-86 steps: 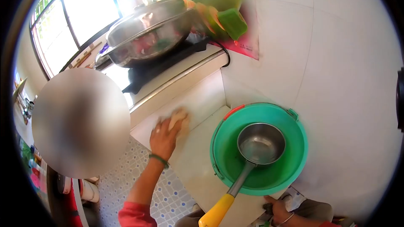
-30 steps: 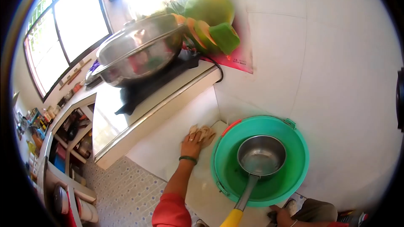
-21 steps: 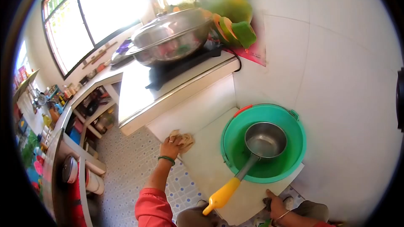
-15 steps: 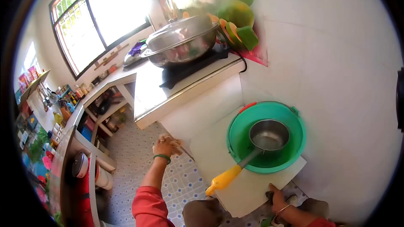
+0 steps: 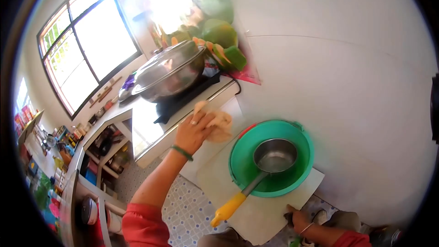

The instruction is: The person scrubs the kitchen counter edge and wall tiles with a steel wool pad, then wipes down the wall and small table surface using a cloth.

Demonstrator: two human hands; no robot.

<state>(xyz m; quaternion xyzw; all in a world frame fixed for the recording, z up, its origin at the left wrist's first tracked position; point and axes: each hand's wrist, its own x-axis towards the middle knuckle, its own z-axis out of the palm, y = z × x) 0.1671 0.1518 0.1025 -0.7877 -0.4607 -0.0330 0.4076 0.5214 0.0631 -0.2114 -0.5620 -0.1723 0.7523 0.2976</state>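
My left hand (image 5: pixel 194 132) is closed on a crumpled beige cloth (image 5: pixel 218 126), raised beside the front edge of the tiled counter. A dark green band circles that wrist. My right hand (image 5: pixel 299 222) is low at the right, by the near edge of a white slab (image 5: pixel 256 226); its fingers are closed round something small and dark that I cannot make out. On the slab stands a green basin (image 5: pixel 272 191) with a red piece on its rim. A metal dipper (image 5: pixel 275 155) with a yellow handle (image 5: pixel 228 208) rests in it, the handle hanging over the near rim.
A large lidded steel pan (image 5: pixel 169 75) sits on a black stove (image 5: pixel 187 98) on the counter (image 5: pixel 144 126). A white wall (image 5: pixel 347 96) closes off the right side. Open shelves (image 5: pixel 114 155) run along the left, above a blue-dotted tiled floor (image 5: pixel 187 206).
My left hand has lifted the cloth from low by the slab's left side up to the counter's front. My right hand stays at the slab's edge. The view has shifted slightly.
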